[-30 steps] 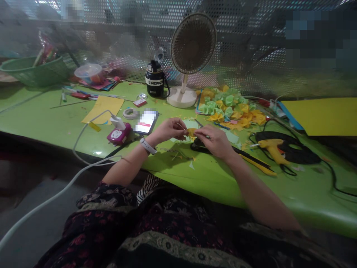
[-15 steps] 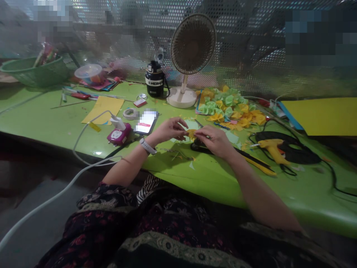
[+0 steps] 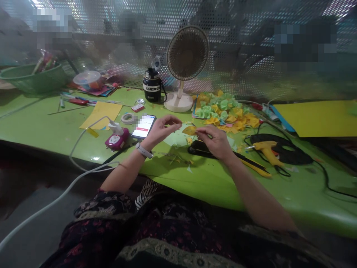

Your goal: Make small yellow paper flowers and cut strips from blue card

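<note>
2 forearms (image 3: 125, 169) angle inward, the left hand (image 3: 162, 129) loosely curved, the right hand (image 3: 214, 139) pinching.

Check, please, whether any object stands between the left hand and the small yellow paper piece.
Nothing visible does: an open gap separates the left hand from the yellow paper piece, which the right hand pinches. Pale green paper lies lower, on the table.

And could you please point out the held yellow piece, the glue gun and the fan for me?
Held yellow piece (image 3: 189, 130): head view, on its middle.
Glue gun (image 3: 267, 150): head view, on its yellow body.
Fan (image 3: 187, 54): head view, on its round grille.
</note>
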Available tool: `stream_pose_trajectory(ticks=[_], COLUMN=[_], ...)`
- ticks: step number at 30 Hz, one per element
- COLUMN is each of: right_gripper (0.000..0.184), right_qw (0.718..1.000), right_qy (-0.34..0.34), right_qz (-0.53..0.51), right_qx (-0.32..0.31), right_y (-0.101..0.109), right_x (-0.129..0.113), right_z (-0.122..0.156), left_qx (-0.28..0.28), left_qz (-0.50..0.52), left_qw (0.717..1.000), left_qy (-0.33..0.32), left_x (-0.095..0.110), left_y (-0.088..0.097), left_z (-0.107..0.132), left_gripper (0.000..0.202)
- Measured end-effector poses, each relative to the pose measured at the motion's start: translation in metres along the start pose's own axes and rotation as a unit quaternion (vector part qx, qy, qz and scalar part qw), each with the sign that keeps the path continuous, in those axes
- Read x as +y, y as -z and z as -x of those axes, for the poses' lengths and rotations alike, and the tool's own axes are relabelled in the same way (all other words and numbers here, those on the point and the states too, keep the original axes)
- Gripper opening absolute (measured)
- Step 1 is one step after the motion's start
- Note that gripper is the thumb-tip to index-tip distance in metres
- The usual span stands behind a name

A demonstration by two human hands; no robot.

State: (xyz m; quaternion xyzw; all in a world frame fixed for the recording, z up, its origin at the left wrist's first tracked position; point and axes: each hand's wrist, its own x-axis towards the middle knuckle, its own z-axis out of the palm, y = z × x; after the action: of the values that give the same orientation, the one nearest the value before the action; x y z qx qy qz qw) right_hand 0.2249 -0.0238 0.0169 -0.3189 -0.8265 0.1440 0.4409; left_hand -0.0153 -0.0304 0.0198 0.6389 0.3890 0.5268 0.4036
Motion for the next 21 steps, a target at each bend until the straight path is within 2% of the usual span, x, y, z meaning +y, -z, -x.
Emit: stream_pose_trajectory(ticks=[4, 7, 9, 14, 21], right_gripper=[0.022, 0.027, 0.03, 0.034, 0.033], right_qw=[0.999, 0.996, 0.992, 0.979, 0.964], right_qy=[-0.012, -0.034, -0.053, -0.096, -0.127], right_qz=[-0.035, -0.075, -0.105, -0.17, -0.225], right_qx=[0.027, 0.035, 0.039, 0.062, 0.064], right_y=[-0.003, -0.008, -0.012, -0.02, -0.025], right_x=[0.002, 0.005, 0.007, 0.007, 0.002], right_z=[0.001, 0.002, 0.003, 0.005, 0.005], left_qx=[-0.071, -0.094, -0.096, -0.071, -0.054], left_qz=[0.008, 0.037, 0.074, 0.19, 0.233], left_qw=[0.997, 0.994, 0.993, 0.975, 0.961], left_qy=[-0.023, -0.029, -0.011, 0.09, 0.141], left_x=[-0.007, -0.014, -0.017, -0.018, -0.009], left_y=[-0.002, -0.006, -0.009, -0.014, -0.019], left_z=[0.0, 0.0, -0.001, 0.0, 0.005], left_gripper=[0.028, 0.025, 0.026, 0.037, 0.042])
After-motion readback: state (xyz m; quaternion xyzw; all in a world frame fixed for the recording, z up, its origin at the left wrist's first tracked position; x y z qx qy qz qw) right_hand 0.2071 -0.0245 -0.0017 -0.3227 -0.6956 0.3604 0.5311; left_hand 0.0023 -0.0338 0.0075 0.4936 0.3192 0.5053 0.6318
